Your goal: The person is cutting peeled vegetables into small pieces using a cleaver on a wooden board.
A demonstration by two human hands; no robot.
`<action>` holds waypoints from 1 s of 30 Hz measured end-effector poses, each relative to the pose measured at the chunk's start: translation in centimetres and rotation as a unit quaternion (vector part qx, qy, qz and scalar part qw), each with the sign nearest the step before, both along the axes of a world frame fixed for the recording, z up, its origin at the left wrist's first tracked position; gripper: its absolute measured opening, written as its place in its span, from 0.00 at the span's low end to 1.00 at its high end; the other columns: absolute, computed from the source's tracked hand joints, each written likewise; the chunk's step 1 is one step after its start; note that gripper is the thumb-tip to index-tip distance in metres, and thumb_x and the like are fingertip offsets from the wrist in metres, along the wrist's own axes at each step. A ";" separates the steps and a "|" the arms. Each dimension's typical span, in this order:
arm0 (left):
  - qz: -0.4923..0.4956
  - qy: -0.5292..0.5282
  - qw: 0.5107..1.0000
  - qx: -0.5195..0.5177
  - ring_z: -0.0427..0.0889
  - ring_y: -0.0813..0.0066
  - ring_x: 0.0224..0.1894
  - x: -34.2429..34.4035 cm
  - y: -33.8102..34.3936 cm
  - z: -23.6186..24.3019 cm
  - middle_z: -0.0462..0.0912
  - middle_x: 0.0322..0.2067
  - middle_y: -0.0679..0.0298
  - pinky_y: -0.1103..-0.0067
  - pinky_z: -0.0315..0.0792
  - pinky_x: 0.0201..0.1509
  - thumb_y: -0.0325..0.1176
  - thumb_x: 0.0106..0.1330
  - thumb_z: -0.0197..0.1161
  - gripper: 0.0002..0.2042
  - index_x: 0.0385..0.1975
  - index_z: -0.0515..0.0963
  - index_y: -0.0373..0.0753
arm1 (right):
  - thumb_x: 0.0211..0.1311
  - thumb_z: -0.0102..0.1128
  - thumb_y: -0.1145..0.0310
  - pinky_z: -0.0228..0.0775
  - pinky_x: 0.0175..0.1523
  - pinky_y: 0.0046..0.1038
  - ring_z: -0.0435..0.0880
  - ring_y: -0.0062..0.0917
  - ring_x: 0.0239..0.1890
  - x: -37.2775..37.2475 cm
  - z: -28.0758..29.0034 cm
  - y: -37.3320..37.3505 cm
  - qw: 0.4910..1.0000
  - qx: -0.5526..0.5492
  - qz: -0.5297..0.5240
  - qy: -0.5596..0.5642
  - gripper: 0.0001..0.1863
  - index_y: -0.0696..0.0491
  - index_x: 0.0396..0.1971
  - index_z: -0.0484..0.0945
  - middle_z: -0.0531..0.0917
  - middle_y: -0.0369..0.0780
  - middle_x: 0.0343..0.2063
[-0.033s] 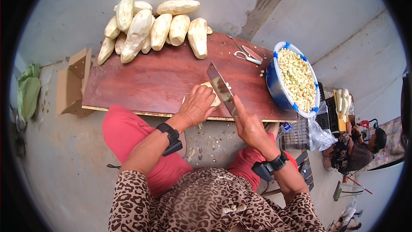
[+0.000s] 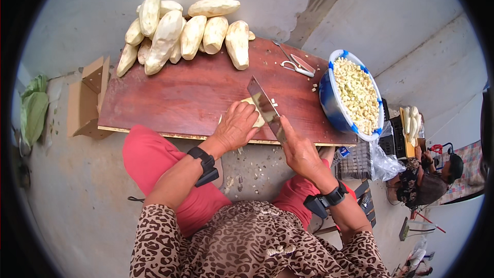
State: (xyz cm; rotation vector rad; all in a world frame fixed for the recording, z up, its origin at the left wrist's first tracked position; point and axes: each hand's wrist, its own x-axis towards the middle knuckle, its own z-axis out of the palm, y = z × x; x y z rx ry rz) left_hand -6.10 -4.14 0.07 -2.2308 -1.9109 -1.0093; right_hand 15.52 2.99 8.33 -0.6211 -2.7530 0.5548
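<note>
With curled fingers my left hand holds a pale, peeled tuber piece against the board near its front edge. Most of that piece is hidden under the fingers. My right hand is closed around the handle of a broad-bladed kitchen knife. Its blade stands just right of the piece, slanting away from me; whether the edge touches the piece I cannot tell. A small cut cube lies beside the blade. Several large peeled tubers are heaped at the far left of the reddish-brown wooden board.
A blue-and-white basin full of pale cubes stands at the board's right end. Near it lie a white-handled peeler and a small knife. An open cardboard box sits left. Another person is at far right, beside crates.
The knife blade has tilted slightly, its far end a little nearer to me. My left hand stays in place on the tuber piece.
</note>
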 end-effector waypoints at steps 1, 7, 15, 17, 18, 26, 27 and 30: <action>0.004 0.000 1.000 0.001 0.69 0.55 0.56 -0.1 0.0 -0.1 0.73 0.47 0.55 0.62 0.60 0.66 0.36 0.55 0.67 0.20 0.45 0.75 0.34 | 0.62 0.52 0.78 0.73 0.39 0.47 0.81 0.54 0.35 0.1 0.4 -0.2 1.000 -0.002 0.002 -0.002 0.34 0.59 0.69 0.55 0.80 0.57 0.38; -0.001 0.000 1.000 -0.001 0.70 0.55 0.55 -0.2 0.1 0.0 0.73 0.47 0.55 0.62 0.60 0.66 0.35 0.54 0.67 0.19 0.44 0.75 0.33 | 0.61 0.50 0.79 0.73 0.38 0.46 0.81 0.54 0.36 -0.4 1.3 -0.2 0.999 -0.019 0.024 -0.040 0.33 0.60 0.68 0.56 0.80 0.57 0.38; -0.012 0.000 1.000 -0.020 0.70 0.58 0.56 -0.2 -0.3 0.2 0.73 0.47 0.56 0.61 0.59 0.66 0.34 0.54 0.68 0.20 0.45 0.75 0.34 | 0.62 0.52 0.76 0.74 0.39 0.47 0.81 0.53 0.37 -1.6 -3.1 0.9 0.999 0.020 -0.014 -0.031 0.35 0.57 0.70 0.55 0.81 0.55 0.41; -0.010 0.002 1.000 -0.012 0.70 0.59 0.56 -0.1 -0.4 0.1 0.73 0.47 0.56 0.61 0.58 0.67 0.34 0.54 0.68 0.20 0.46 0.75 0.35 | 0.62 0.52 0.76 0.74 0.40 0.47 0.81 0.54 0.37 -1.4 -3.1 1.0 1.000 0.009 -0.011 -0.007 0.35 0.56 0.70 0.55 0.81 0.55 0.41; -0.007 0.005 1.000 0.003 0.70 0.58 0.56 -0.1 -0.5 0.1 0.72 0.48 0.56 0.61 0.59 0.67 0.34 0.54 0.68 0.21 0.47 0.74 0.35 | 0.62 0.52 0.76 0.74 0.40 0.47 0.81 0.54 0.37 -1.3 -3.0 1.1 1.000 -0.002 -0.008 0.015 0.35 0.56 0.70 0.55 0.81 0.55 0.41; 0.010 -0.007 1.000 0.005 0.70 0.55 0.56 -0.2 -0.7 0.3 0.72 0.48 0.55 0.63 0.60 0.67 0.33 0.54 0.68 0.21 0.48 0.74 0.33 | 0.62 0.51 0.79 0.73 0.40 0.46 0.81 0.53 0.37 0.0 0.6 -0.2 1.000 -0.012 0.021 0.013 0.33 0.59 0.68 0.57 0.81 0.56 0.39; 0.005 -0.007 1.000 -0.004 0.70 0.55 0.56 -0.3 -0.7 0.3 0.73 0.48 0.55 0.63 0.60 0.67 0.33 0.54 0.68 0.21 0.48 0.74 0.33 | 0.62 0.51 0.79 0.73 0.40 0.46 0.81 0.53 0.36 0.0 0.8 -0.3 1.000 -0.012 0.026 -0.009 0.33 0.59 0.68 0.57 0.81 0.56 0.39; 0.005 -0.006 1.000 -0.016 0.70 0.55 0.56 -0.3 -0.9 0.4 0.73 0.47 0.55 0.63 0.60 0.67 0.33 0.54 0.68 0.21 0.47 0.74 0.33 | 0.61 0.50 0.80 0.74 0.38 0.46 0.82 0.53 0.35 -0.5 1.0 -0.5 0.999 -0.020 0.025 -0.032 0.32 0.60 0.68 0.58 0.81 0.56 0.39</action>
